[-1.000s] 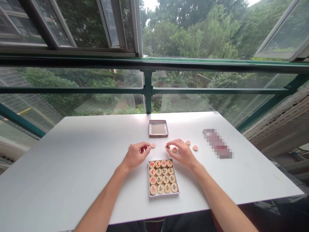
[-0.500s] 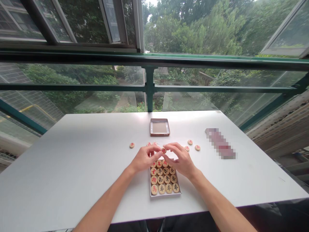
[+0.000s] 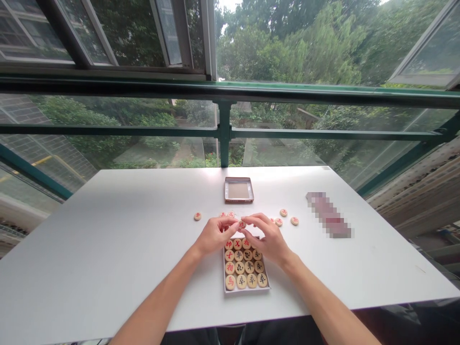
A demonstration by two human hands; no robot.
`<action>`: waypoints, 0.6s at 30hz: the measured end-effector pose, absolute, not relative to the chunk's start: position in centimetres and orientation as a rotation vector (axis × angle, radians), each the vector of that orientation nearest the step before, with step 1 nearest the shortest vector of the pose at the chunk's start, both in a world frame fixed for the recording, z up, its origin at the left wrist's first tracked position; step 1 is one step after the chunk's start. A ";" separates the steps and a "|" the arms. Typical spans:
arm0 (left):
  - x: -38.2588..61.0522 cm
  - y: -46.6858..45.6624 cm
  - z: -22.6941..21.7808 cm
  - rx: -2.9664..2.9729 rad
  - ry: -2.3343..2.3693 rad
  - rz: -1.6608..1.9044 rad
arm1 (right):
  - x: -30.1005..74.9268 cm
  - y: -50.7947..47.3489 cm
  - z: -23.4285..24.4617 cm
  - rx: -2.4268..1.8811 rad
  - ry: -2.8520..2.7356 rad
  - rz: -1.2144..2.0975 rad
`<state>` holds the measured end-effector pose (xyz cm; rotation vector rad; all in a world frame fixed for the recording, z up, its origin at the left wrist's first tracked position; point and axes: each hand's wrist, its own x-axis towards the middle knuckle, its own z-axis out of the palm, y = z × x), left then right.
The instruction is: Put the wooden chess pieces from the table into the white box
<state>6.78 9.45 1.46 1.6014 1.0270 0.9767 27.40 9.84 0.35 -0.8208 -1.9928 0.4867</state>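
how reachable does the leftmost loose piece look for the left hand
Probably yes: only table shows between the left hand and leftmost piece, though that hand is busy at another piece.

The site appeared to be an enclosed balcony, probably part of a home. A green metal railing [image 3: 224, 134] spanned the forward side, with a dark top rail [image 3: 305, 95] and a lower crossbar [image 3: 323, 134]. Glass panels [image 3: 287, 153] closed the railing section, and framed windows [image 3: 211, 38] stood above it; at the right, a window sash [image 3: 424, 79] was swung outward. Trees [image 3: 316, 48] filled the outlook, and a path [image 3: 181, 155] lay below, which indicated a raised position. Daylight entered from the window side. A plain white table [image 3: 122, 239] stood near the railing, bearing a small box [image 3: 247, 290] of Chinese chess pieces [image 3: 239, 267], consistent with domestic leisure use.
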 end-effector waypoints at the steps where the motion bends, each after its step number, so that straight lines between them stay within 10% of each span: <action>1: 6.8 9.4 1.5 1.598 1.011 0.973 | 27.4 9.8 0.4 -0.819 -1.992 0.487; 18: 6.6 9.5 0.8 1.588 1.057 0.972 | 27.2 9.6 0.9 -0.845 -1.974 0.513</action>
